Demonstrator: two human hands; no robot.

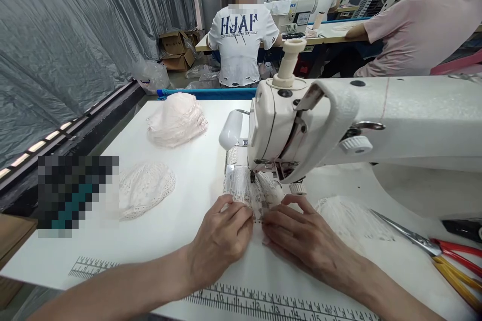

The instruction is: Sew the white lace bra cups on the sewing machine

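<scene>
A white lace piece [246,190] lies under the needle of a white sewing machine [301,120]. My left hand [222,238] rests on the near left of the lace, fingers curled and pinching its edge. My right hand [301,233] lies on the near right of it, fingers bent and pressing the fabric down by the presser foot. The two hands almost touch just in front of the needle.
A stack of pale pink fabric pieces [176,119] and a white lace pile [145,188] lie on the white table [181,230] to the left. More lace [350,218] and red and yellow handled scissors [444,253] are at right. Other people work at machines behind.
</scene>
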